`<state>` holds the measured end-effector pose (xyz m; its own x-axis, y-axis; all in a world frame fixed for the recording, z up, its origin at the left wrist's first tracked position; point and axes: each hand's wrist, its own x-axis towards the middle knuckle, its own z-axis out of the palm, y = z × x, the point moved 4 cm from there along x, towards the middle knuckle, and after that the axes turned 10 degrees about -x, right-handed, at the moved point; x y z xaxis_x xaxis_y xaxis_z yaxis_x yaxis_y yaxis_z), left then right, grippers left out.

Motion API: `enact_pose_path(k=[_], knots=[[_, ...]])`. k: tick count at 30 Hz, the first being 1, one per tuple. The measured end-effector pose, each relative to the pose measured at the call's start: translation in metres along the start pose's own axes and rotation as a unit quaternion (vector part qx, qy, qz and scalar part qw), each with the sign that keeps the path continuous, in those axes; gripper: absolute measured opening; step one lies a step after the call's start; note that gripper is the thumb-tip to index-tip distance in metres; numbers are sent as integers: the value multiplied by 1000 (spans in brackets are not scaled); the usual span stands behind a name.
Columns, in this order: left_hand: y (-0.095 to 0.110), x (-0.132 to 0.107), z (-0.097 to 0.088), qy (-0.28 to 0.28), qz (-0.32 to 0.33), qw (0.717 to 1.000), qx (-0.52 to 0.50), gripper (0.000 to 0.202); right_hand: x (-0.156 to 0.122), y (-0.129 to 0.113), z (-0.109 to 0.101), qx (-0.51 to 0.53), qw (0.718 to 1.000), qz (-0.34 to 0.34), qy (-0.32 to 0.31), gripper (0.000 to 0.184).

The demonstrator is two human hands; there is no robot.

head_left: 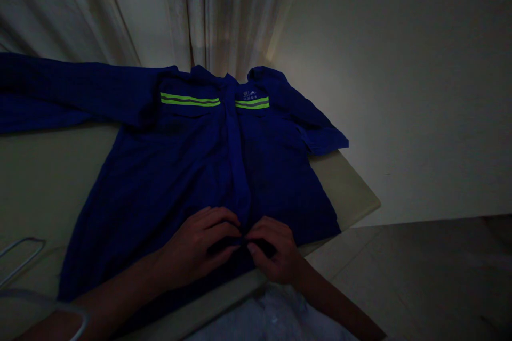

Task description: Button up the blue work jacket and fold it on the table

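Note:
A dark blue work jacket [192, 165] with lime and grey reflective stripes across the chest lies spread front up, its collar away from me. One sleeve stretches off to the left; the other bends down at the right. Near the lower end of the front placket, my left hand [204, 245] pinches the fabric between thumb and fingers. My right hand [274, 248] pinches the same spot from the right, fingertips almost meeting the left ones. Whatever small fastening lies between the fingertips is too dark to make out.
The jacket rests on a pale table [356, 192], whose corner juts out at the right. White wire hangers [24, 258] lie at the lower left. Curtains [240, 10] hang behind the table, and a plain light wall panel [400, 90] rises at the right above a tiled floor [384, 272].

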<state>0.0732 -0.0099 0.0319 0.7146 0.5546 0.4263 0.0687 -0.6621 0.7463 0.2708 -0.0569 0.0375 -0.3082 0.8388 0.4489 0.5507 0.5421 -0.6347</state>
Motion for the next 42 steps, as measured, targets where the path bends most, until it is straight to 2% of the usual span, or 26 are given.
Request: enact_pose_path(k=[7,13,20,28,35,42], knots=[[-3,-1,0,8,16,1000,-9,28,-2,7,1,36,997,65,-10,12],[-5,-2,3,14,17,1000,-1,19,-4,8,3,32,998,48,-6,10],[-4,-2,4,-4,-5,1000,3,17,0,4,2,41,999,20,-5,10],[0,0,3,0,5,1000,-1,12,-2,2,1,34,999,23,-20,13],[3,1,6,-19,12,1000,-19,15,-1,1,-1,40,999,18,-24,13],[1,0,6,-2,10,1000,6,10,-6,3,3,29,999,26,-30,16]])
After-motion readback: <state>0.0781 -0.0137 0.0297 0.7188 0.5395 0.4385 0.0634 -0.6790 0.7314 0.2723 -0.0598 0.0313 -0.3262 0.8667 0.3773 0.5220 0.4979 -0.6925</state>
